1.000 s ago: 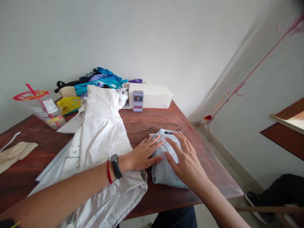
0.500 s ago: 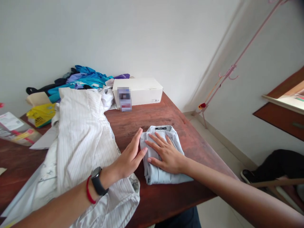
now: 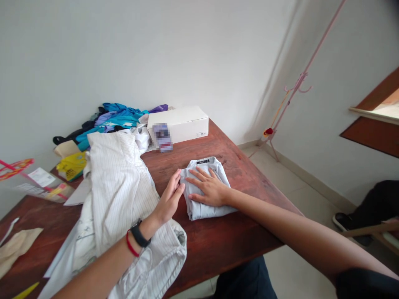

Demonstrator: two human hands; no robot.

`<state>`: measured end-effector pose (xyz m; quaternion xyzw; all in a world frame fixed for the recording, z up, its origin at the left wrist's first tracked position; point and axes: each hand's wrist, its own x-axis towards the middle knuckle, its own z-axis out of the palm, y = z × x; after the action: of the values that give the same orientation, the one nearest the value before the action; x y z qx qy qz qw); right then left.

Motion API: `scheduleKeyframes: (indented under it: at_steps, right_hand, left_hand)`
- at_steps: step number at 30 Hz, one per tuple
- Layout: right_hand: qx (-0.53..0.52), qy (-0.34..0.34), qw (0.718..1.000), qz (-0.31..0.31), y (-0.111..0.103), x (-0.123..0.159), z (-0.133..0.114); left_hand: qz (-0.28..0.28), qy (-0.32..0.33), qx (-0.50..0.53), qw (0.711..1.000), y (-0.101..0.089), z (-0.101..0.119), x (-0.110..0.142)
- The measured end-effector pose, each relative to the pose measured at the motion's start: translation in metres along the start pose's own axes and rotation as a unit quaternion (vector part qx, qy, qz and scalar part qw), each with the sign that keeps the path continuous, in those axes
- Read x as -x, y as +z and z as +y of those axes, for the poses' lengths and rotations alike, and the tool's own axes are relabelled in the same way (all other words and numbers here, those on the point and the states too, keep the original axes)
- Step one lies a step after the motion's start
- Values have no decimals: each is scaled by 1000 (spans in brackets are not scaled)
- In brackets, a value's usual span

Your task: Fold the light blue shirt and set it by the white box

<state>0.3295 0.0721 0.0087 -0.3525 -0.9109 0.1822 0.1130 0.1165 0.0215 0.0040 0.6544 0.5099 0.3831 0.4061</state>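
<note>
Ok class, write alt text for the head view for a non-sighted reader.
A person's right hand lies spread on a folded pale shirt on a table, the left hand at the shirt's edge. A striped garment lies to the left; piled clothes and a box behind.

Shirt (image 3: 205, 211) on table (image 3: 249, 174), toward right edge | garment (image 3: 115, 174) left of shirt | box (image 3: 187, 120) at back right corner | clothes (image 3: 124, 114) left of box

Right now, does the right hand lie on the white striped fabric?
No, the right hand lies spread on the folded pale-blue cloth shirt.
</note>
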Motion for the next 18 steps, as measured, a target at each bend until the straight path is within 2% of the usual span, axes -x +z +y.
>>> scheduleKeyframes:
  at_steps: [4, 11, 18]
  right_hand:
    - [1, -3, 1000, 12, 3, 0, 1]
    - [-9, -5, 999, 44, 11, -3, 5]
    - [-45, -10, 996, 81, 17, 0, 9]
  left_hand:
    - [-10, 34, -46, 998, 3, -2, 2]
    - [7, 84, -86, 993, 1, -7, 1]
    - [-36, 132, -102, 985, 2, -5, -1]
